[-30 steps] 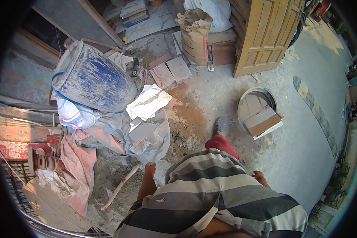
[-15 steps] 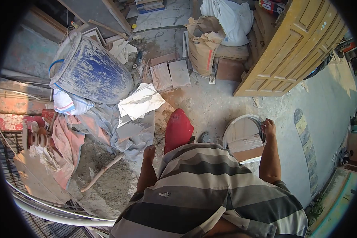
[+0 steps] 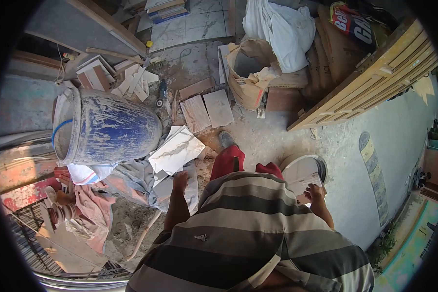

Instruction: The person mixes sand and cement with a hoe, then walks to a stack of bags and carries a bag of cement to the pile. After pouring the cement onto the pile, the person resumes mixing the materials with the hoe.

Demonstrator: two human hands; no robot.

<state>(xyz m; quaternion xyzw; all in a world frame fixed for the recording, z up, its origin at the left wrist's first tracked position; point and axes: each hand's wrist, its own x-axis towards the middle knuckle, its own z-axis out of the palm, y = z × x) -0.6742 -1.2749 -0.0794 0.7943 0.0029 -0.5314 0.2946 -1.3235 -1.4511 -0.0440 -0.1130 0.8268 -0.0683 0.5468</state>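
Observation:
My left hand hangs beside my body, close to a pile of white marbled tiles. I see its back and not its fingertips, and nothing shows sticking out of it. My right hand hovers with loosely bent fingers, apart from one another and with nothing visible between them. Beneath it, in this view, stands a round tub with cut tiles inside. Whether the hand touches the tub or the tiles cannot be told. My shirt hides part of the tub.
A blue plaster-smeared barrel lies tilted on the left. Ahead are an angle grinder, two tiles, an opened paper sack and a white sack. A wooden door juts in at the right; a patterned strip lies beyond.
My legs have stepped, with a shoe now further forward by the tiles. My right hand has moved inward and lower over the tub. The view has shifted, bringing the tile pile beside my left hand.

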